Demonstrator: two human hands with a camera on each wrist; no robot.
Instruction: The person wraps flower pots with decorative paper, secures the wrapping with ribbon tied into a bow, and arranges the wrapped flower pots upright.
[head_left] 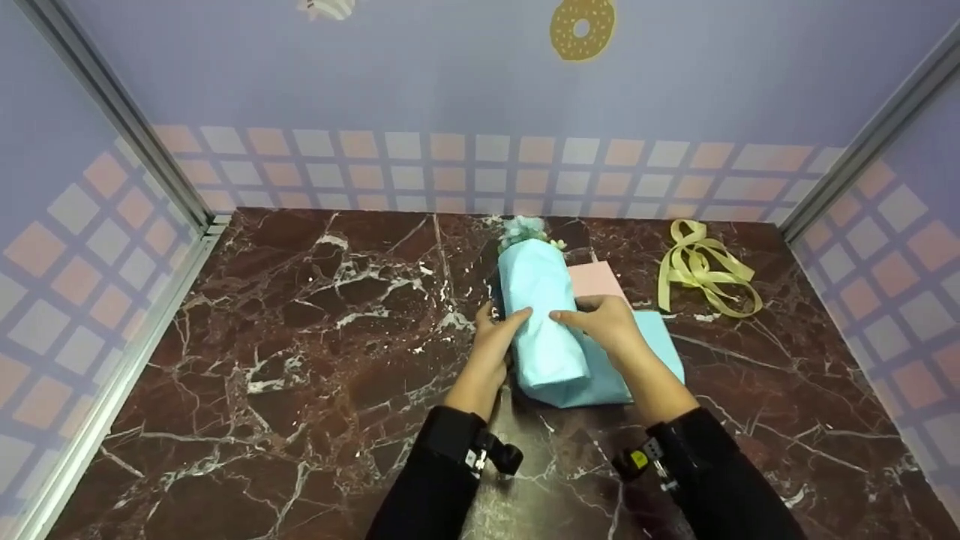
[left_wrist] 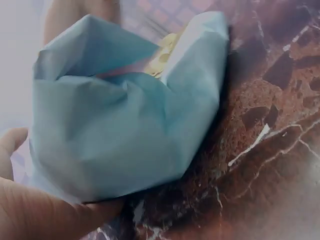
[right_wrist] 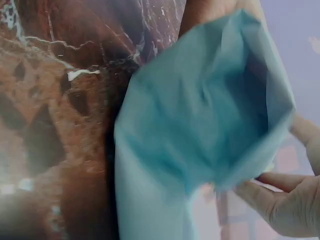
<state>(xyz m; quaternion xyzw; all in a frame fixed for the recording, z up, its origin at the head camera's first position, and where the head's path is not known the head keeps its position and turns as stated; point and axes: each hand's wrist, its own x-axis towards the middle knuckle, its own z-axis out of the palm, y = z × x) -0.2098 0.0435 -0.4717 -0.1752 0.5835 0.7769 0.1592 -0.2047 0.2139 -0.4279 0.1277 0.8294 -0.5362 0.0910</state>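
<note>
Light blue wrapping paper [head_left: 541, 300] is rolled into a tube around a small bunch of blue and yellow flowers [head_left: 523, 229], whose heads show at the far end. My left hand [head_left: 491, 345] grips the roll's left side, thumb on top and fingers partly hidden beneath. On the other side my right hand [head_left: 606, 324] holds the paper, thumb lying on the roll. The near end of the blue paper [left_wrist: 110, 135] gapes and is creased in the left wrist view. In the right wrist view the right fingers [right_wrist: 280, 202] are at the paper's edge.
A loose flap of the blue paper [head_left: 660, 345] spreads out right of the roll. Pink paper [head_left: 598, 281] shows behind the right hand. A tangled yellow ribbon [head_left: 705, 270] lies at the back right on the dark red marbled table [head_left: 315, 360]. Patterned walls enclose the back and sides.
</note>
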